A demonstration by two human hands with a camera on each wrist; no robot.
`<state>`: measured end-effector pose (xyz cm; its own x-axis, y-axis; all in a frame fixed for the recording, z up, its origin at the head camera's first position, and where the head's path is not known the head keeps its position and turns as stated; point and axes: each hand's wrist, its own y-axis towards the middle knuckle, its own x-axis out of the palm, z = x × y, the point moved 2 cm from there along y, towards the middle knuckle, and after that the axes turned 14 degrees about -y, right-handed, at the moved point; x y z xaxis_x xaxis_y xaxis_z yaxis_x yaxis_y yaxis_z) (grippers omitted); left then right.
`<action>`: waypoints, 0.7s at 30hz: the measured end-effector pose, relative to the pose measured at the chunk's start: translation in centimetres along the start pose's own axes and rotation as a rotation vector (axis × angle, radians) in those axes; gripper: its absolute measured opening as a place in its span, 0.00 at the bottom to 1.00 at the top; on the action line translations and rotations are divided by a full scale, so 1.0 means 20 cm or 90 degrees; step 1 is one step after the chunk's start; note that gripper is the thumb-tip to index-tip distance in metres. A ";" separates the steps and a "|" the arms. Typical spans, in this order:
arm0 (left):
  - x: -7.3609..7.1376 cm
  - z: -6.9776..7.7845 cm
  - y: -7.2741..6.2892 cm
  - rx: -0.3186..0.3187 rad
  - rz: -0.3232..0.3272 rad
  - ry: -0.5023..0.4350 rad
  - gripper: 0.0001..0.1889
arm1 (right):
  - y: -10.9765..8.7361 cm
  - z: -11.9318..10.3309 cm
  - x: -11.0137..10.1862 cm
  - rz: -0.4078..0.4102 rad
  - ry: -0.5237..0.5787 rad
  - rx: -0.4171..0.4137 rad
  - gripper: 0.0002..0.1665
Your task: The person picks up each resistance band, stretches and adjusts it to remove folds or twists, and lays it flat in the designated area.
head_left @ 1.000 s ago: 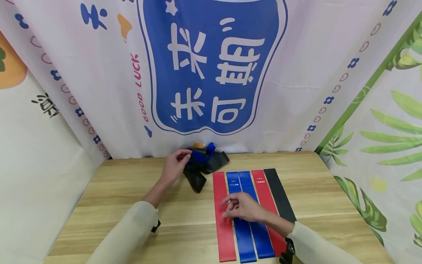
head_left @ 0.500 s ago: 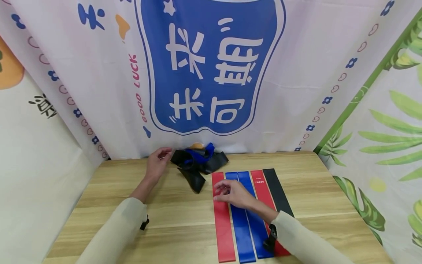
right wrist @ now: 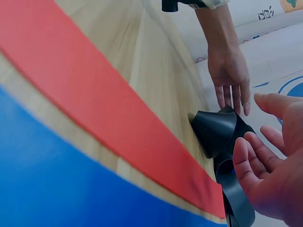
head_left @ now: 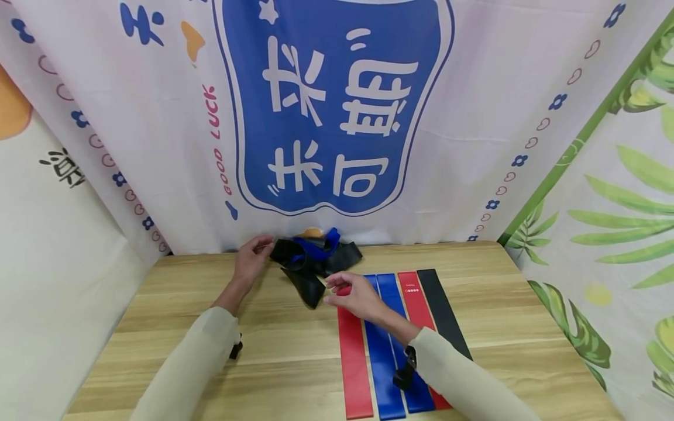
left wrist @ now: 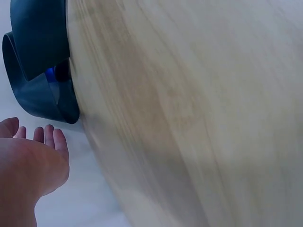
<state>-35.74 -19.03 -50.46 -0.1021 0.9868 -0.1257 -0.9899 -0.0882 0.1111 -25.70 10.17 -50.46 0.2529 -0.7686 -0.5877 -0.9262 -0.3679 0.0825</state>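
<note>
A tangled heap of black resistance bands (head_left: 305, 283) with a blue resistance band (head_left: 322, 248) among them lies at the table's far edge. Just left of it is my left hand (head_left: 251, 257); in the left wrist view its fingers (left wrist: 49, 137) are extended and a small gap parts them from a black loop (left wrist: 45, 104). My right hand (head_left: 355, 295) hovers over the top of the left red band (head_left: 354, 362), fingers loosely bent and holding nothing. The right wrist view shows this hand (right wrist: 279, 175) beside the heap, with the left hand (right wrist: 229, 71) beyond.
Flat bands lie side by side on the wooden table (head_left: 284, 362): the left red one, two blue bands (head_left: 383, 374), another red band (head_left: 418, 310) and a black band (head_left: 444, 310) at the right. A printed cloth (head_left: 337, 117) hangs behind the table's far edge.
My left hand has drawn back leftward off the heap, and a black loop now shows at its left end. My right hand has moved left and farther away, toward the heap.
</note>
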 end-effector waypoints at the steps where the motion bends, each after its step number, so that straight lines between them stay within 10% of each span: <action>1: 0.00 -0.01 0.00 -0.002 0.001 0.003 0.18 | 0.01 -0.01 0.00 0.002 0.004 0.000 0.25; 21: 0.01 -0.12 0.06 -0.043 0.017 -0.002 0.21 | 0.15 -0.04 0.15 0.041 0.032 -0.005 0.25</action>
<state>-37.16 -19.26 -52.62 -0.1290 0.9844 -0.1199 -0.9911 -0.1241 0.0480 -27.53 6.44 -51.33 0.2071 -0.8156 -0.5403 -0.9387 -0.3213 0.1252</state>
